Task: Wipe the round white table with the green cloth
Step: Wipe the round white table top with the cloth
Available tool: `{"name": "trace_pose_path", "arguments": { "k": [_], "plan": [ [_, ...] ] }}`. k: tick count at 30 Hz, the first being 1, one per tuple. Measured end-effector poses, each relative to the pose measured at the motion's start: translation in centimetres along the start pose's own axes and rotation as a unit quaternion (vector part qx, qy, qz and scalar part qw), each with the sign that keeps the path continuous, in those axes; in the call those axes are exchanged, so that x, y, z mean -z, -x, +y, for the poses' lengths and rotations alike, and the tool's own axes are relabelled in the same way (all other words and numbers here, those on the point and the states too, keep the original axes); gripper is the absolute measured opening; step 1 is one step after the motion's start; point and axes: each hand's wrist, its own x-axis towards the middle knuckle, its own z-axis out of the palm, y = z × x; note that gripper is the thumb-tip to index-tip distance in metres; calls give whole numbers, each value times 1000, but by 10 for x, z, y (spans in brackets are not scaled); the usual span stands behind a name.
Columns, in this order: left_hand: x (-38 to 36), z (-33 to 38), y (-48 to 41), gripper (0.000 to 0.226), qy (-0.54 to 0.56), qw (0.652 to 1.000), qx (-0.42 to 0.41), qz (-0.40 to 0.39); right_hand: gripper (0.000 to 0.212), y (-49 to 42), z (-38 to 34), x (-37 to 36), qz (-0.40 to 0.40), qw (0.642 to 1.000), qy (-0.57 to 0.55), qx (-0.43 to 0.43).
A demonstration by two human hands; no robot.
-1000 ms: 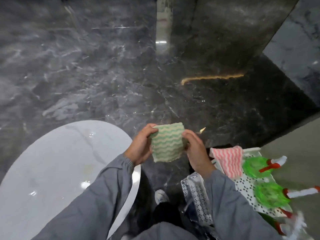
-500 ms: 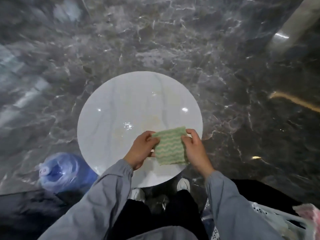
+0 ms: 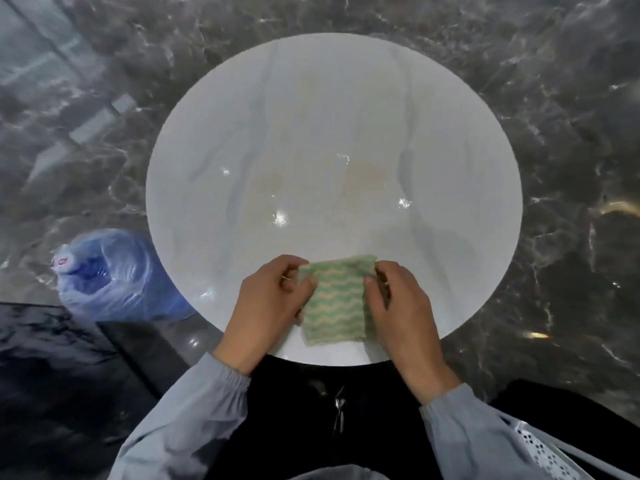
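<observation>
step: set-up for the wipe, by the look of it. Cloth is held between both hands over the bench; no stroke looks made.
cloth: green cloth [image 3: 334, 303] with cream wavy stripes, small and roughly square, lower centre of frame over the near part of the bench. Cannot tell whether its lower edge touches the surface.
left hand: left hand [image 3: 266, 299] on the cloth's left edge, fingers [image 3: 294, 268] curled, thumb and forefinger pinching the upper left corner.
right hand: right hand [image 3: 401, 306] on the right edge, fingers [image 3: 384, 271] curled, pinching the upper right corner.
bench: round white bench [image 3: 311, 98] fills the middle of the frame. Glossy, with faint tan stains [image 3: 363, 174] around its centre, well apart from the cloth.
progress: stains in place, so wiping is probably at zero.
next move: lay the cloth flat, press with one palm, push out to the centre stains, then sweep to the rim.
watch: small cloth, large surface; likely needs many overlapping passes.
around: dark marble floor [image 3: 571, 98]; blue plastic water jug [image 3: 110, 275] on the floor at lower left, just beside the bench rim; white perforated basket [image 3: 540, 448] at lower right.
</observation>
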Motion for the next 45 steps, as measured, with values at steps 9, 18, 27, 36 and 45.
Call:
{"name": "trace_pose_path", "arguments": {
  "k": [9, 18, 27, 36, 45],
  "plan": [
    [-18, -42, 3, 34, -116, 971, -173, 115, 27, 6, 15, -35, 134, 973, 141, 124],
    [-23, -92, 15, 18, -116, 930, -247, 248, 65, 10, 3, -82, -98, 920, 302, 229],
    [-32, -98, 14, 11, -40, 901, -321, 290, 62, 12, 63, -30, -36, 929, 351, 114],
    [-45, -110, 0, 12, -76, 874, -315, 362, 63, 46, 17, -93, -99, 911, 311, 251],
    [-48, -107, 4, 12, -102, 882, -298, 351, 62, -24, 82, 11, -46, 938, 343, 28]
  ]
}}
